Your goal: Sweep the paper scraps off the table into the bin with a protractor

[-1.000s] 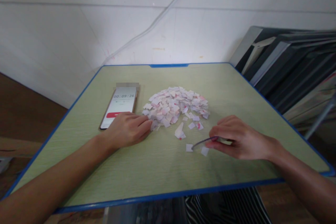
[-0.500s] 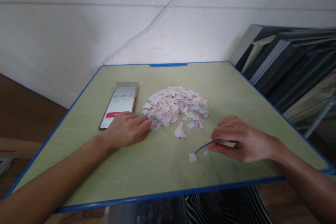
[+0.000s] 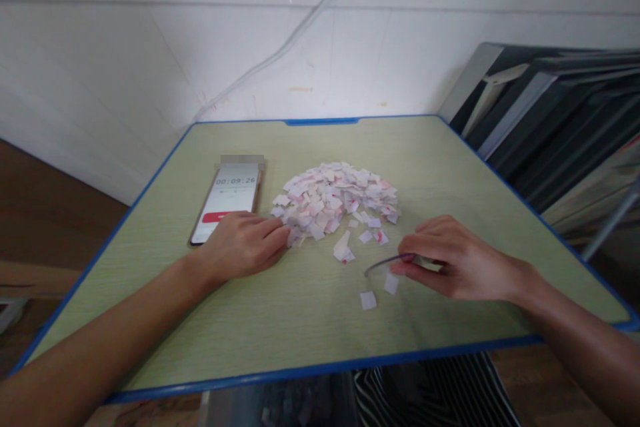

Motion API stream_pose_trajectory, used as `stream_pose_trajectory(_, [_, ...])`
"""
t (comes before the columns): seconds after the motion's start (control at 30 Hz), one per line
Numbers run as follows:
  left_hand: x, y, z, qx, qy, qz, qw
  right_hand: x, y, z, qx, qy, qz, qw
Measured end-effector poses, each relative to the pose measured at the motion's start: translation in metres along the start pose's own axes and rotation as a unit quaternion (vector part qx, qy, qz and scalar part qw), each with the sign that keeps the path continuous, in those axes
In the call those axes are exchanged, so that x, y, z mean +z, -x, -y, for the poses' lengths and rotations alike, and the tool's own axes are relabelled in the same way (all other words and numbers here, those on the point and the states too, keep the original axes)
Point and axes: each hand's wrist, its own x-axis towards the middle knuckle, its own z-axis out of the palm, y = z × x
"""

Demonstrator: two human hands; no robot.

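Note:
A heap of small white and pinkish paper scraps [image 3: 335, 197] lies mid-table, with a few loose pieces in front of it. My left hand [image 3: 253, 239] rests palm down at the heap's left edge, its fingers curled together and the fingertips hidden. Thin, dark, curved tweezers [image 3: 383, 262] are pinched in my right hand [image 3: 440, 259]. Their bent tip is just above the table, apart from the scraps. Below the tip lies a square paper scrap [image 3: 369, 300], and another scrap [image 3: 391, 283] lies under my right fingertips.
A phone [image 3: 233, 193] with a running timer lies partly behind my left hand. The green table [image 3: 240, 327] has a blue rim and meets a white wall at the back. Dark flat panels [image 3: 560, 107] lean at the right. A clear container [image 3: 280, 403] shows below the front edge.
My right hand has moved slightly up and left. The tweezers' tip has lifted off the square scrap, and the second scrap beside it shows more fully. My left hand has stayed put.

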Motion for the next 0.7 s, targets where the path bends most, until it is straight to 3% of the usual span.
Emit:
stream_pose_trajectory(0.17, [0.0007, -0.0003, 0.0000, 0.002, 0.002, -0.007, 1.000, 0.0000, 0.0001, 0.0016, -0.016, -0.021, 0.019, 0.999])
stream_pose_trajectory(0.4, [-0.0001, -0.0007, -0.0003, 0.001, -0.008, 0.009, 1.000, 0.0002, -0.0031, 0.0019, -0.042, 0.148, -0.039, 0.987])
stream_pose_trajectory(0.53, [0.0001, -0.0004, 0.0001, 0.004, -0.004, 0.003, 1.000, 0.0030, -0.0014, 0.0015, -0.055, 0.071, -0.052, 0.995])
stream_pose_trajectory(0.7, [0.0000, -0.0003, 0.0006, 0.005, -0.002, -0.002, 1.000, -0.0010, 0.0006, 0.0038, -0.063, -0.017, 0.027, 0.997])
